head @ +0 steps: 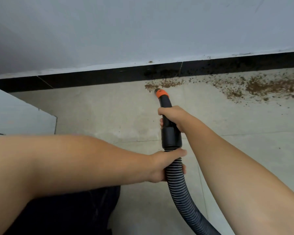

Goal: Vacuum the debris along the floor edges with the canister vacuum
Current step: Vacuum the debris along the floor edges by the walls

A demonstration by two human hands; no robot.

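A black vacuum handle with an orange nozzle tip (162, 93) points at the floor edge, its mouth touching the left end of a brown debris patch (165, 83). More brown debris (265, 87) is scattered along the black skirting (92, 78) to the right. My right hand (172, 117) grips the black handle just behind the nozzle. My left hand (166, 165) holds the ribbed grey-black hose (182, 192) right below the handle's black collar. The hose runs down to the bottom right and out of view; the canister is not visible.
A pale wall (143, 31) rises above the skirting. The floor is light grey tile (100, 116) with grout lines. A pale panel corner (24, 116) juts in at the left. My dark-clothed leg (66, 214) fills the bottom left.
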